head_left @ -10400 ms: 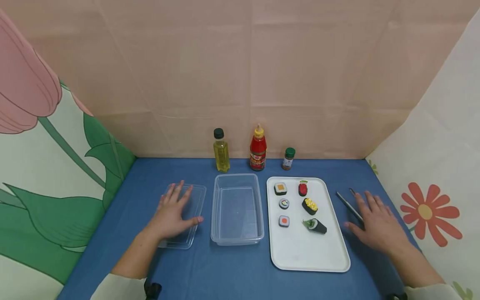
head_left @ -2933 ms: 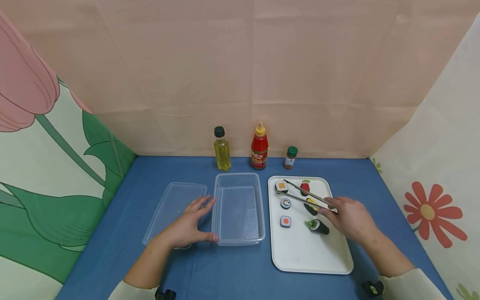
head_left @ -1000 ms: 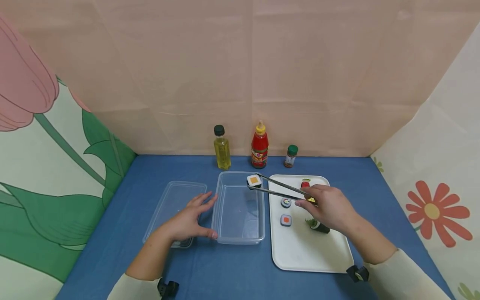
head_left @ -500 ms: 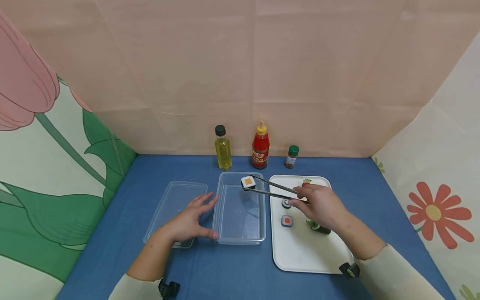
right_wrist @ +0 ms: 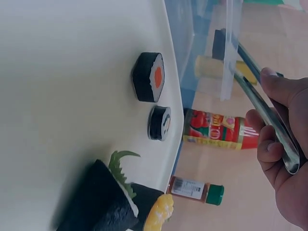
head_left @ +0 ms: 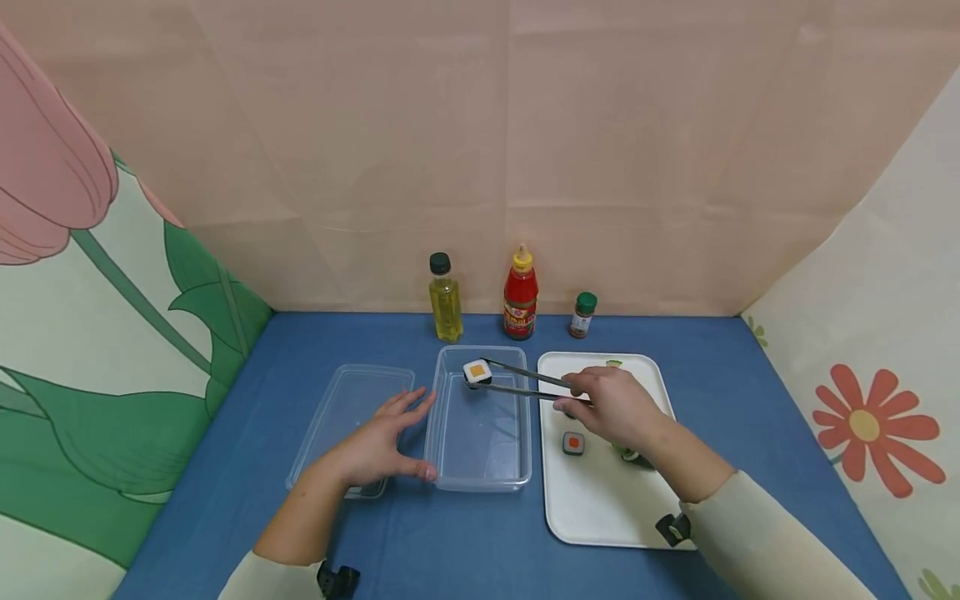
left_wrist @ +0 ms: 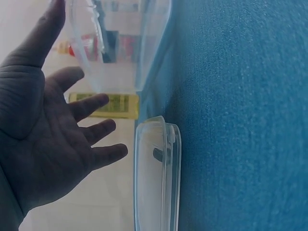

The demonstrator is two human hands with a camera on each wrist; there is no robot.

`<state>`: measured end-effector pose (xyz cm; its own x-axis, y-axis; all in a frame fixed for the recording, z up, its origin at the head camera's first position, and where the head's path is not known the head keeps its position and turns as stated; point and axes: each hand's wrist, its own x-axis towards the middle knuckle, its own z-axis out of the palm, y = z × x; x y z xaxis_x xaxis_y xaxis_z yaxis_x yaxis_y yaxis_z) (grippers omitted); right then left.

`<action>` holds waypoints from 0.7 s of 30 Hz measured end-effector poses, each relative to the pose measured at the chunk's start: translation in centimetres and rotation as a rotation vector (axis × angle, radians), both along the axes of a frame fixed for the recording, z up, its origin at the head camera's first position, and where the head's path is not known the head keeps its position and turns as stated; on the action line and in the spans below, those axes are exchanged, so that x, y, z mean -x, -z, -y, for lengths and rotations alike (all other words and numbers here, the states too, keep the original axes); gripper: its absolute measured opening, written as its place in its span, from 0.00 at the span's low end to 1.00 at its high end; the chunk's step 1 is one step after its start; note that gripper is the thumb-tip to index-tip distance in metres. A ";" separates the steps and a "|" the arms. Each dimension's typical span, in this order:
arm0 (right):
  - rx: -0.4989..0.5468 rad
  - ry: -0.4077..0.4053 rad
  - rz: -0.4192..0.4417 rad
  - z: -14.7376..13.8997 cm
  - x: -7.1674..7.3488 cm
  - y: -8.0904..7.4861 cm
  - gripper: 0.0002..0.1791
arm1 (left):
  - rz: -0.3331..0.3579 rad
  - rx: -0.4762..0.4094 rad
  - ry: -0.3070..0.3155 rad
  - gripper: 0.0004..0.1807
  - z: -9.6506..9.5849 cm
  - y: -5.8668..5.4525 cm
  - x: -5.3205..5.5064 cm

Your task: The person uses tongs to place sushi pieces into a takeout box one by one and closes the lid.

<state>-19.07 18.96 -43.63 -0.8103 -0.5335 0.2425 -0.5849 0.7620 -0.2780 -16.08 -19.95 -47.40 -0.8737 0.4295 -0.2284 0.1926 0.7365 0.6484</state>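
My right hand (head_left: 611,404) holds metal tongs (head_left: 517,391), whose tips pinch a square sushi roll (head_left: 477,372) with a yellow centre. That roll is over the far part of the clear plastic container (head_left: 483,484), within its rim as seen from the head. Beside the container's left wall is my left hand (head_left: 378,446), fingers spread and holding nothing, thumb near the front corner. Below it lies the clear lid (head_left: 352,392). On the white tray (head_left: 600,508) an orange-centred roll (right_wrist: 148,77), a small round roll (right_wrist: 160,123), a hand roll (right_wrist: 101,202) and a corn-topped sushi (right_wrist: 159,211) show.
Behind the container stand an oil bottle (head_left: 446,308) and a red sauce bottle (head_left: 521,296). A green-capped spice jar (head_left: 582,315) is behind the tray. A blue cloth (head_left: 450,550) covers the table. My right forearm crosses above the tray.
My right hand has taken up the tongs from the table, lifted the yellow-centred roll off the tray and carried it left over the container. My left hand has shifted from the lid toward the container.
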 end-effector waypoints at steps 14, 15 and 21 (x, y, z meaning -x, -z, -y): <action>-0.046 -0.022 0.071 2.0 1.2 0.0 0.21 | 0.008 0.004 -0.010 0.65 -0.1 0.0 0.0; -0.054 -0.020 0.083 2.2 1.3 0.0 0.22 | 0.009 0.003 -0.009 0.65 -0.1 0.1 0.0; -0.095 -0.035 0.095 3.1 1.9 -0.3 0.22 | 0.008 0.005 -0.009 0.65 -0.2 0.2 -0.1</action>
